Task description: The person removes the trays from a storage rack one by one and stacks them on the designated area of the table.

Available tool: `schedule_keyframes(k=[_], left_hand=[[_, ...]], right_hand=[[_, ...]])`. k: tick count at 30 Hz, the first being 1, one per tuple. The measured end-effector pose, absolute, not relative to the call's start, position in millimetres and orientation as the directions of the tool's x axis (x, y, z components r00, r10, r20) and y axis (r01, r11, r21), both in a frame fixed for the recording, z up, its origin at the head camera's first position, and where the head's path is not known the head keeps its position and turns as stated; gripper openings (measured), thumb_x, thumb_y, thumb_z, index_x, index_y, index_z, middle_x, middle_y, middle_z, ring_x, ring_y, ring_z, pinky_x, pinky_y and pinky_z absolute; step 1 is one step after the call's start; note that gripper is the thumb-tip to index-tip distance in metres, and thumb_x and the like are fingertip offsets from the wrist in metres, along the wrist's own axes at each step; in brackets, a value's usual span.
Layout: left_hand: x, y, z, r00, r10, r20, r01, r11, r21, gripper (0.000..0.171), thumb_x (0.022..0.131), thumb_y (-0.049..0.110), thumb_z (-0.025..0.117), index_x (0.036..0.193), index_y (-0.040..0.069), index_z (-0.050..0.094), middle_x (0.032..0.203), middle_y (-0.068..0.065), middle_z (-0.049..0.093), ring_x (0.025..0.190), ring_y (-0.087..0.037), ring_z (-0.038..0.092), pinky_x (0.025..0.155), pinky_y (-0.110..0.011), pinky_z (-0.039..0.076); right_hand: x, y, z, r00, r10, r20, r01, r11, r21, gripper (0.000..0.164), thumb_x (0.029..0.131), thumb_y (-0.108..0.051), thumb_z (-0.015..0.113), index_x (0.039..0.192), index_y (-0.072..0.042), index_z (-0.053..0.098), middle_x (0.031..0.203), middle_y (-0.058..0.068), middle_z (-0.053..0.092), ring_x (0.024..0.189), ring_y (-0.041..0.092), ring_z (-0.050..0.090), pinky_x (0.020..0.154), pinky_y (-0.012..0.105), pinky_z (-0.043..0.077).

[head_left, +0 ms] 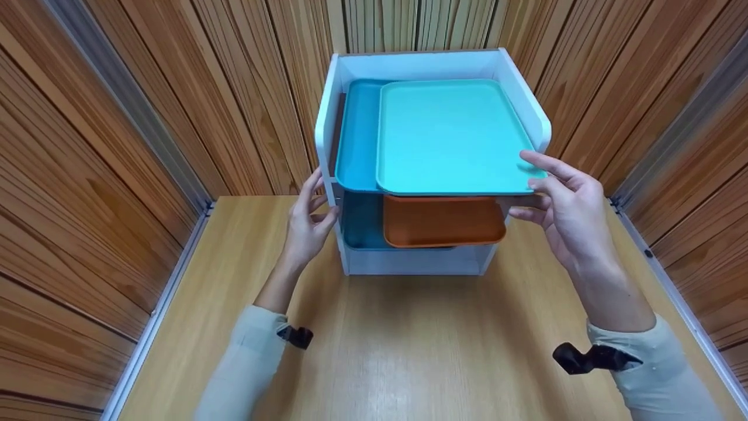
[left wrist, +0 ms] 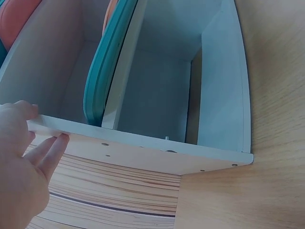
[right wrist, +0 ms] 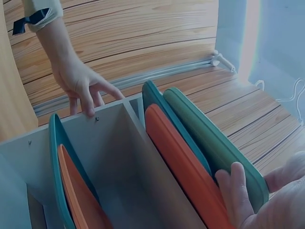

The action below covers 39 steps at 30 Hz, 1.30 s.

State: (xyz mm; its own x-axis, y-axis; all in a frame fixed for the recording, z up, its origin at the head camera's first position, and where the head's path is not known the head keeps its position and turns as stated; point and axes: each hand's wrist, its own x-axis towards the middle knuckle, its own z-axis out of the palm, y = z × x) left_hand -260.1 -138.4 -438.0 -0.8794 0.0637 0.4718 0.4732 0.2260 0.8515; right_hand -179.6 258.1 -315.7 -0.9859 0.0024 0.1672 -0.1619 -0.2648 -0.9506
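A white shelf rack (head_left: 414, 263) holds trays on two levels. On top, a light turquoise tray (head_left: 450, 137) overlaps a blue tray (head_left: 359, 140); an orange-red tray (right wrist: 183, 162) lies under them in the right wrist view. The lower level carries a brown-orange tray (head_left: 444, 222) over a dark blue one (head_left: 362, 222). My left hand (head_left: 307, 225) grips the front edge of the rack's left side panel, thumb in front. My right hand (head_left: 572, 204) holds the turquoise tray's front right corner, some fingers above it and others below.
The rack stands on a wooden tabletop (head_left: 380, 351) against the back wood-panelled wall (head_left: 415, 23). Panelled walls rise on both sides, with metal rails (head_left: 175, 280) along the table's edges.
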Motion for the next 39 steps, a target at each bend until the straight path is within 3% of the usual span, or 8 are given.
schedule_keyframes(k=[3, 5, 11, 16, 25, 30, 34, 39], left_hand=[[-260, -138, -438, -0.878, 0.065, 0.474, 0.476, 0.224, 0.85, 0.074, 0.108, -0.003, 0.069, 0.173, 0.007, 0.036, 0.169, -0.023, 0.053, 0.15, -0.046, 0.065, 0.108, -0.06, 0.066], [-260, -138, -438, -0.876, 0.066, 0.478, 0.48, 0.22, 0.849, 0.073, 0.108, -0.003, 0.068, 0.173, 0.006, 0.036, 0.168, -0.024, 0.054, 0.15, -0.047, 0.065, 0.108, -0.061, 0.065], [-260, -136, -438, -0.877, 0.066, 0.476, 0.478, 0.212, 0.852, 0.073, 0.108, -0.005, 0.067, 0.173, 0.006, 0.036, 0.168, -0.024, 0.053, 0.15, -0.048, 0.064, 0.109, -0.062, 0.064], [-258, -136, -440, -0.882, 0.07, 0.467, 0.47, 0.22, 0.855, 0.072, 0.107, -0.005, 0.067, 0.172, 0.006, 0.037, 0.167, -0.025, 0.053, 0.149, -0.048, 0.065, 0.109, -0.062, 0.064], [-258, -139, -442, -0.877, 0.051, 0.477, 0.474, 0.251, 0.844, 0.074, 0.106, -0.006, 0.069, 0.172, 0.006, 0.038, 0.164, -0.027, 0.056, 0.146, -0.051, 0.067, 0.105, -0.064, 0.065], [-260, -137, -441, -0.871, 0.059, 0.487, 0.485, 0.257, 0.836, 0.073, 0.107, -0.005, 0.069, 0.172, 0.006, 0.038, 0.165, -0.027, 0.056, 0.147, -0.05, 0.067, 0.105, -0.063, 0.066], [-261, -136, -441, -0.868, 0.062, 0.492, 0.491, 0.255, 0.833, 0.073, 0.107, -0.006, 0.068, 0.172, 0.006, 0.038, 0.166, -0.026, 0.055, 0.147, -0.049, 0.067, 0.105, -0.062, 0.066], [-261, -135, -442, -0.862, 0.057, 0.504, 0.501, 0.25, 0.829, 0.072, 0.107, -0.007, 0.067, 0.171, 0.004, 0.038, 0.165, -0.028, 0.055, 0.146, -0.051, 0.067, 0.105, -0.063, 0.065]], right_hand=[[-176, 257, -316, -0.985, -0.002, 0.175, -0.167, -0.283, -0.944, 0.042, 0.117, -0.005, 0.053, 0.157, -0.003, 0.062, 0.148, 0.011, 0.066, 0.101, 0.017, 0.084, 0.081, 0.027, 0.072], [-173, 254, -316, -0.984, 0.014, 0.177, -0.174, -0.284, -0.943, 0.042, 0.116, -0.007, 0.056, 0.158, -0.003, 0.061, 0.144, 0.01, 0.07, 0.1, 0.017, 0.085, 0.082, 0.027, 0.072], [-169, 244, -314, -0.982, 0.071, 0.177, -0.19, -0.268, -0.944, 0.035, 0.114, -0.011, 0.065, 0.148, -0.005, 0.06, 0.142, 0.01, 0.061, 0.108, 0.014, 0.084, 0.092, 0.029, 0.072], [-167, 243, -314, -0.983, 0.069, 0.171, -0.184, -0.31, -0.933, 0.034, 0.115, -0.004, 0.058, 0.148, -0.006, 0.053, 0.157, 0.012, 0.05, 0.116, 0.015, 0.081, 0.096, 0.03, 0.071], [-170, 245, -318, -0.98, 0.024, 0.197, -0.19, -0.401, -0.896, 0.053, 0.114, 0.007, 0.044, 0.166, 0.001, 0.045, 0.169, 0.018, 0.045, 0.124, 0.018, 0.082, 0.099, 0.035, 0.07], [-168, 247, -320, -0.977, 0.047, 0.207, -0.207, -0.431, -0.878, 0.052, 0.115, 0.007, 0.043, 0.167, 0.002, 0.045, 0.17, 0.019, 0.041, 0.126, 0.021, 0.081, 0.099, 0.038, 0.069], [-165, 247, -322, -0.974, 0.061, 0.216, -0.22, -0.459, -0.861, 0.049, 0.117, 0.0, 0.049, 0.166, 0.002, 0.046, 0.169, 0.019, 0.043, 0.128, 0.023, 0.081, 0.099, 0.039, 0.069], [-163, 246, -323, -0.972, 0.067, 0.224, -0.228, -0.491, -0.841, 0.051, 0.116, -0.012, 0.059, 0.164, 0.001, 0.049, 0.163, 0.018, 0.057, 0.128, 0.024, 0.081, 0.101, 0.038, 0.069]])
